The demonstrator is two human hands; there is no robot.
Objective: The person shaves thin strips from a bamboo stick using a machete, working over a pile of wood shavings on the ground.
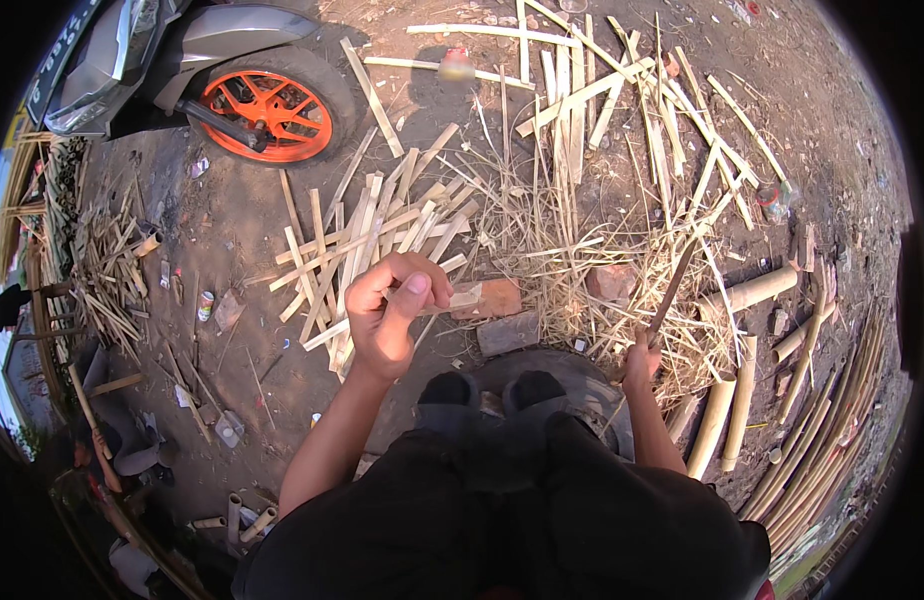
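My left hand (387, 310) is raised in the middle, its fingers curled and the thumb pressed against them. A short pale bamboo strip (464, 298) sticks out of it to the right, over an orange brick. To the right, my right hand (640, 362) is closed around the handle of a long machete (676, 288). Its dark blade points up and away, over thin bamboo shavings (572, 300). Between my hands are my two feet in dark footwear. Left of the brick, beyond my left hand, lies a loose pile of split bamboo strips (367, 230).
An orange brick (499, 296) and a greyish brick (510, 334) lie before my feet. A motorcycle with an orange wheel (267, 115) stands far left. Bamboo tubes (747, 295) and long poles (832, 430) lie at right. Another person's arm (107, 460) shows at lower left.
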